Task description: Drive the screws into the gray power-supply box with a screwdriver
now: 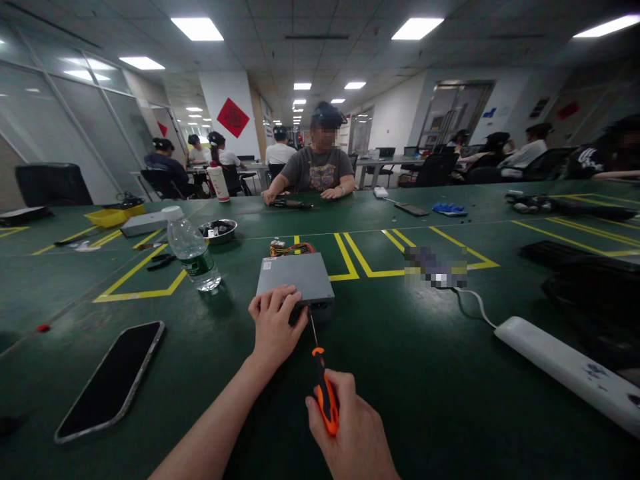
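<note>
A grey metal box (298,272) with a white label lies flat on the green table (240,400), and bundled coloured wires (293,249) come out behind it. My left hand (275,320) rests on its near left corner, fingers on the top and thumb at the front face. Held in my right hand (350,427) is an orange and black screwdriver (326,393). Its shaft points away from me, and the tip meets the front face of the box near my left thumb. The exact spot under the tip is too small to make out.
A water bottle (194,253) and a metal bowl (219,231) stand left of the box. A phone (113,380) lies front left, a white power strip (570,370) right. Across the table sits a person (320,167) with hands near a dark object.
</note>
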Available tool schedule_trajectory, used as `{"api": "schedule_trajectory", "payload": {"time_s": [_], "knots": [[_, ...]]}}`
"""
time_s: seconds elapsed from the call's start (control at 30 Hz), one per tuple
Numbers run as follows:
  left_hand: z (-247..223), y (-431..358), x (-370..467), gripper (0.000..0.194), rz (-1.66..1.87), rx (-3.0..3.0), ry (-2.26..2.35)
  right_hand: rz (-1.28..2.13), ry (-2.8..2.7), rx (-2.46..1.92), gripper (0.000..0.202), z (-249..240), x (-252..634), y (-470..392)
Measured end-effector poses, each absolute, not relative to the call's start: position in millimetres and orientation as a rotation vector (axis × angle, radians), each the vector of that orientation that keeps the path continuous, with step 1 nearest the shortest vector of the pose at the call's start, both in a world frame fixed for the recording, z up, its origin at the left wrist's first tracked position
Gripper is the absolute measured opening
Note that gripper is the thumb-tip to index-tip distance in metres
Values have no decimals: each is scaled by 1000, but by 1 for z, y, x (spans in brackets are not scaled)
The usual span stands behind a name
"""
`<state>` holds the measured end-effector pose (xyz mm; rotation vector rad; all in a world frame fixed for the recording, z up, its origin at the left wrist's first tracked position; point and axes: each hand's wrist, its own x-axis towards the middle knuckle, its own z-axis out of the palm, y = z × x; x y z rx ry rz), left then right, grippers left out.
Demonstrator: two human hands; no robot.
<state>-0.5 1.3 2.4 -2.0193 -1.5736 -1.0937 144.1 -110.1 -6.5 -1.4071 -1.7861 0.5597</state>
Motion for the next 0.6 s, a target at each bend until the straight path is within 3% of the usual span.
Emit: {"api": "schedule_trajectory", "payload": {"time_s": [0.2, 0.6], "knots": [[3, 1, 0, 17, -1110, -2018, -1565, 77, -1919, -1132, 19, 3, 172, -104], [0, 2, -2, 18, -1104, -2021, -1558, -101, -1899, -1078, 20, 4, 195, -91]]}}
